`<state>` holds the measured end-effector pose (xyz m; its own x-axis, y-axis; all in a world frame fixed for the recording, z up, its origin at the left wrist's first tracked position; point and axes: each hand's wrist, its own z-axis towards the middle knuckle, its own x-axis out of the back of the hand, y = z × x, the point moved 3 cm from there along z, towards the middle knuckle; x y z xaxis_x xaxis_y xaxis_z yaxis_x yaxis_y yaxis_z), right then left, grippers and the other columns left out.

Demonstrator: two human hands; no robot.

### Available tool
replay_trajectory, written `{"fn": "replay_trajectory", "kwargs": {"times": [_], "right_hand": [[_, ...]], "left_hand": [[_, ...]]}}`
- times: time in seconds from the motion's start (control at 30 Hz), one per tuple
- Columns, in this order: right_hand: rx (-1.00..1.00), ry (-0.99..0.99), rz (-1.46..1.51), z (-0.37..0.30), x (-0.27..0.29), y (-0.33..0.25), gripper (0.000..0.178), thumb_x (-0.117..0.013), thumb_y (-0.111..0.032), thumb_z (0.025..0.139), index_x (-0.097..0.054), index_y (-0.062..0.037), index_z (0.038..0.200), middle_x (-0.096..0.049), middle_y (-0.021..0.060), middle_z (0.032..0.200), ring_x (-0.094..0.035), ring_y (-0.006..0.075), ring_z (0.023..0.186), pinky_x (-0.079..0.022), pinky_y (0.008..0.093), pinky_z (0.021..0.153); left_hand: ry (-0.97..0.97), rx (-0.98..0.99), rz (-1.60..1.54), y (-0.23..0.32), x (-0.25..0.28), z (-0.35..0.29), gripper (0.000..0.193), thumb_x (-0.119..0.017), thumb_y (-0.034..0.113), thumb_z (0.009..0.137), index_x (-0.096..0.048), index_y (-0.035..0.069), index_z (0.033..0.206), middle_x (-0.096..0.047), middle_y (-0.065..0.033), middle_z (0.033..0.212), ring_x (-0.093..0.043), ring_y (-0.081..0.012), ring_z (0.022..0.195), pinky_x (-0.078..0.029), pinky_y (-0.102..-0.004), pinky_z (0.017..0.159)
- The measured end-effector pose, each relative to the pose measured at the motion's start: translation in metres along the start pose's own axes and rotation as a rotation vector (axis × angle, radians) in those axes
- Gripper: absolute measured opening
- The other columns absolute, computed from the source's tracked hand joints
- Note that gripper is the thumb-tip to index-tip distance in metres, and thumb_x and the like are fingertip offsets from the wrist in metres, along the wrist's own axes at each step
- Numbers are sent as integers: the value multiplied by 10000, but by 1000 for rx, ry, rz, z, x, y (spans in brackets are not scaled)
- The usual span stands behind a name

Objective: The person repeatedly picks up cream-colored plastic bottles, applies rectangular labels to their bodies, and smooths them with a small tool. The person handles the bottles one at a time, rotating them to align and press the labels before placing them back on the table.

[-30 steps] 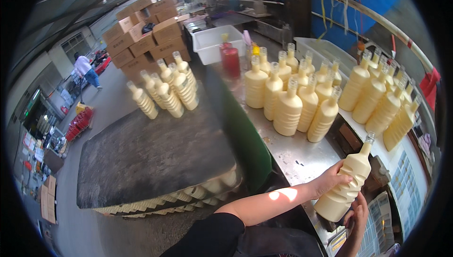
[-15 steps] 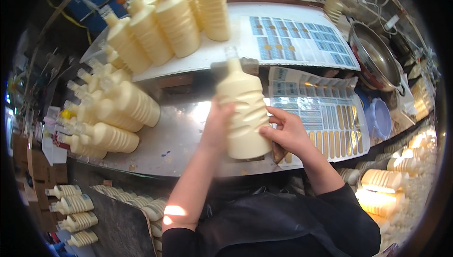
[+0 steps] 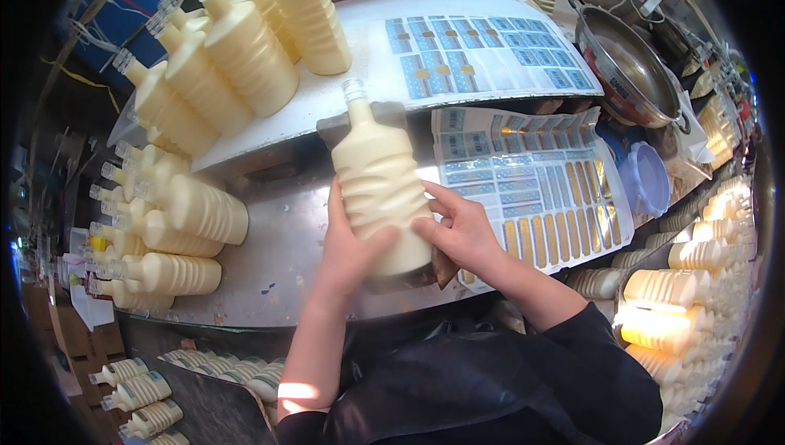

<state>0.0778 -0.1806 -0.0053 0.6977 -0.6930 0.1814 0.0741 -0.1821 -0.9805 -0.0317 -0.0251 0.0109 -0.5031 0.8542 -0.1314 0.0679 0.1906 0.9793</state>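
A cream ribbed bottle (image 3: 380, 175) with a clear threaded neck lies between my hands above the metal work surface, its neck pointing away from me. My left hand (image 3: 352, 245) wraps round its left side, the thumb laid across the lower front. At the right side, my right hand (image 3: 462, 232) has its thumb pressed on the bottle's lower edge and its fingers bent beside it. A dark support (image 3: 331, 128) shows beneath the bottle. Close by on the right lie sheets of blue and gold labels (image 3: 523, 192), some places on them bare.
More cream bottles (image 3: 249, 57) stand on the white raised shelf (image 3: 364, 16) at far left. Others lie stacked (image 3: 180, 273) at the left. Another label sheet (image 3: 482, 53) is on the shelf. A metal pan (image 3: 630, 65) and a lilac basin (image 3: 646, 179) sit at right, with bottles piled below.
My view has shifted, so the scene sits further left. My left hand has slid lower on the bottle, its thumb now across the front. The bottle is still held.
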Motion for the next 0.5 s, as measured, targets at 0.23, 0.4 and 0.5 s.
{"fn": "replay_trajectory", "kwargs": {"times": [0.23,0.4,0.5], "right_hand": [[-66,20,-165,-12,56,-4,284,-615,-168,1010,-707,0,1219,-756,71,959,-662,107,779,-535,292,700],[247,-39,-776,-83,77,22,111,-714,-113,892,-723,-75,997,-733,122,997,-715,321,821,-574,381,676],[392,-30,-856,-116,68,32,196,-731,-84,861,-714,-97,1056,-724,98,1100,-726,296,829,-586,388,661]], "left_hand": [[139,-77,144,-5,3,-2,1038,-788,122,777,-183,-2,1612,-502,-211,1454,-568,-283,1278,-476,-386,1075],[159,-113,119,-6,-7,-12,1032,-768,118,814,-133,-4,1618,-335,-232,1578,-429,-314,1406,-374,-415,1163],[210,-160,259,-4,-9,-25,980,-756,133,826,-177,-11,1603,-330,-241,1573,-428,-329,1401,-375,-439,1157]]}}
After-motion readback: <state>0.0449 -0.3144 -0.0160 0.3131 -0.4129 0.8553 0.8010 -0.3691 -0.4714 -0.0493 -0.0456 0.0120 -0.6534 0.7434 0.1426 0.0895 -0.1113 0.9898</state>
